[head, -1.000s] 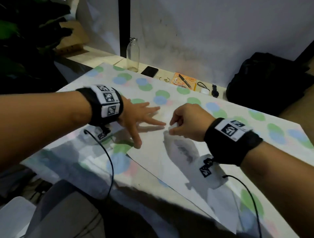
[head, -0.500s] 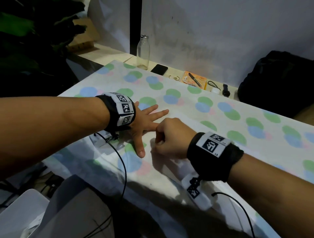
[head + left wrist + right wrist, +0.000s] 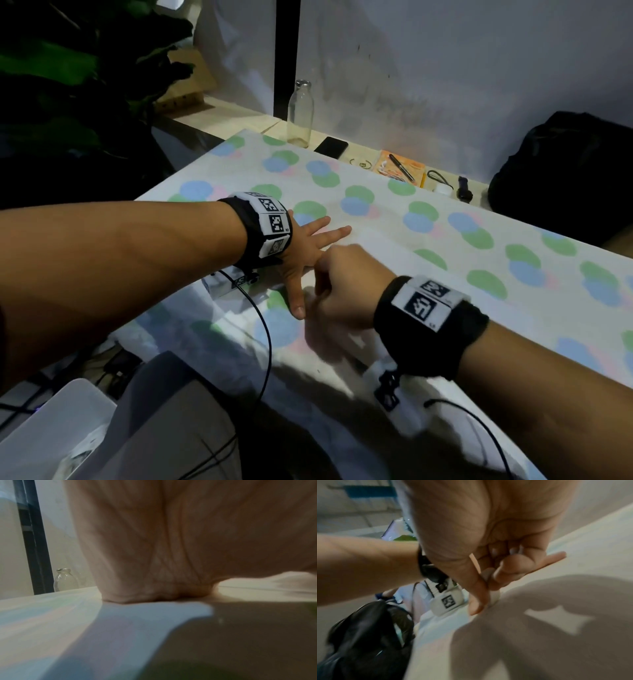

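No words, brands or numbers can be read. The only signs are square black-and-white code tags. Several are on the left band (image 3: 270, 222) behind the left hand (image 3: 308, 246), two on the right band (image 3: 424, 301) behind the right hand (image 3: 346, 284), and one on the white unit (image 3: 446, 601) under the left wrist. Print on the orange packet (image 3: 400, 166) at the table's far edge is too small to read.

Reference point: the right hand (image 3: 346, 287). At 10 to 11 o'clock the left hand (image 3: 305, 246) lies flat and touches it, so we log no gap between them. From 1 to 3 o'clock the patterned paper (image 3: 479, 260) lies bare, open for a sweep. The far edge is lined: glass bottle (image 3: 299, 113) and phone (image 3: 331, 146) at 12, pen (image 3: 401, 167) at 1, watch (image 3: 464, 190) and black bag (image 3: 565, 164) at 2. A dark plant (image 3: 68, 85) walls off 10 o'clock.
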The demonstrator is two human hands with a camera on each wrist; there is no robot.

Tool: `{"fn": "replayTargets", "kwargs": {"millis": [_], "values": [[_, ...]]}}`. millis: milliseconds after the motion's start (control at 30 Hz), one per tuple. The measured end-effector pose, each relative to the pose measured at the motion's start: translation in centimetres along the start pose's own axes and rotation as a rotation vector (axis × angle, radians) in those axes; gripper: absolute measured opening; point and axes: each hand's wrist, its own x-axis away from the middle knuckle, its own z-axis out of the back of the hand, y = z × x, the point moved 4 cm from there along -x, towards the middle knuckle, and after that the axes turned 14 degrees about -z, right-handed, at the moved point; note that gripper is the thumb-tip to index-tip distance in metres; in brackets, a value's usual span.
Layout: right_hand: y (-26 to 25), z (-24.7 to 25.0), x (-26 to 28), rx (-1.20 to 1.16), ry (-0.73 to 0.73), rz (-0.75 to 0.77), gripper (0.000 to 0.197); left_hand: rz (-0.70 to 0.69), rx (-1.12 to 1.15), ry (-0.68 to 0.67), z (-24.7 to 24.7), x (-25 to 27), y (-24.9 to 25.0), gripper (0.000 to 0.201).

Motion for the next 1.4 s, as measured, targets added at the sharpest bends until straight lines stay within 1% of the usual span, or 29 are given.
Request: {"fn": "replayTargets", "kwargs": {"millis": [33,67,100,133,167,200,267,300,367,400,433,533,567,633,667,767,800,833,900,933,1000,1100,1167,1233,1300,1333,1400], "values": [[-0.1,-0.1,0.2,-0.003,-0.011,0.003,0.039,0.005,0.0,0.001,0.0,0.1,0.0,0.14],[0.4,0.1,-0.2,0.002,-0.001,-0.029,0.03,0.0,-0.013,-0.008,0.0,0.1,0.0,0.137],[1.3,0.5,-0.7,-0.007,0.039,-0.081,0.019,-0.006,-0.027,-0.024,0.1,0.2,0.3,0.134],[1.8,0.8,-1.1,-0.013,0.082,-0.127,0.011,-0.007,-0.031,-0.033,0.2,0.3,0.3,0.133],[2.0,0.8,-1.1,-0.016,0.096,-0.13,0.011,-0.01,-0.029,-0.031,0.2,0.2,0.3,0.131],[1.5,0.5,-0.7,-0.018,0.066,-0.086,0.016,-0.015,-0.023,-0.022,0.2,0.2,0.4,0.129],[0.4,-0.4,0.5,-0.013,-0.026,0.001,0.035,-0.027,-0.011,0.007,0.1,0.2,0.2,0.131],[0.5,-0.6,0.4,-0.013,-0.039,-0.001,0.033,-0.028,-0.013,0.012,0.0,0.1,0.1,0.133],[2.1,0.5,-0.8,-0.004,0.053,-0.097,0.015,-0.025,-0.033,0.002,-0.1,0.1,0.1,0.133],[2.6,0.8,-1.1,-0.01,0.102,-0.134,0.013,-0.024,-0.042,-0.001,0.0,0.1,0.1,0.133],[2.5,0.8,-1.1,-0.007,0.104,-0.125,0.015,-0.028,-0.041,-0.002,0.0,0.2,0.2,0.132],[0.9,-0.7,0.1,0.047,-0.014,-0.01,0.015,-0.033,-0.013,0.017,0.1,0.3,0.2,0.128],[1.1,-0.7,0.0,0.041,-0.01,-0.023,0.015,-0.033,-0.02,0.014,0.0,0.3,0.1,0.13],[1.9,0.2,-0.5,0.0,0.063,-0.096,0.015,-0.032,-0.046,0.005,0.0,0.1,0.1,0.131],[1.9,0.2,-0.6,-0.009,0.075,-0.089,0.013,-0.029,-0.042,0.007,-0.1,0.0,0.1,0.132],[0.0,-0.8,0.6,0.034,-0.029,0.044,0.014,-0.03,-0.013,0.026,0.0,0.1,0.0,0.137],[0.2,-0.9,0.5,0.038,-0.022,0.036,0.01,-0.029,-0.015,0.023,0.0,0.1,0.0,0.136],[1.2,-0.4,-0.2,0.026,0.016,-0.017,0.006,-0.027,-0.024,0.016,-0.1,0.0,-0.1,0.135],[3.7,0.8,-1.5,0.011,0.092,-0.151,0.01,-0.028,-0.045,0.018,-0.3,-0.3,-0.4,0.136],[4.6,1.2,-1.8,0.008,0.102,-0.175,0.013,-0.033,-0.049,0.026,-0.4,-0.4,-0.5,0.137],[5.4,2.2,-1.3,-0.009,0.109,-0.165,0.016,-0.047,-0.03,0.042,-0.5,-0.4,-0.7,0.137],[7.8,4.9,1.5,-0.048,0.204,-0.174,0.018,-0.065,-0.005,0.059,-0.4,-0.1,-0.5,0.134],[11.1,5.9,4.1,-0.09,0.242,-0.239,0.02,-0.071,-0.001,0.047,0.0,0.4,-0.1,0.134],[14.9,5.4,7.1,-0.225,0.199,-0.328,0.021,-0.067,0.001,0.01,0.7,0.9,0.1,0.133],[18.4,3.8,9.5,-0.415,0.093,-0.41,0.022,-0.046,0.007,-0.012,1.5,1.7,0.4,0.131],[19.8,2.9,10.4,-0.528,0.042,-0.447,0.024,-0.029,0.008,-0.002,1.7,2.2,0.7,0.126],[21.6,1.2,11.3,-0.723,-0.022,-0.488,0.029,-0.002,0.036,0.063,1.7,3.3,2.4,0.11]]}}
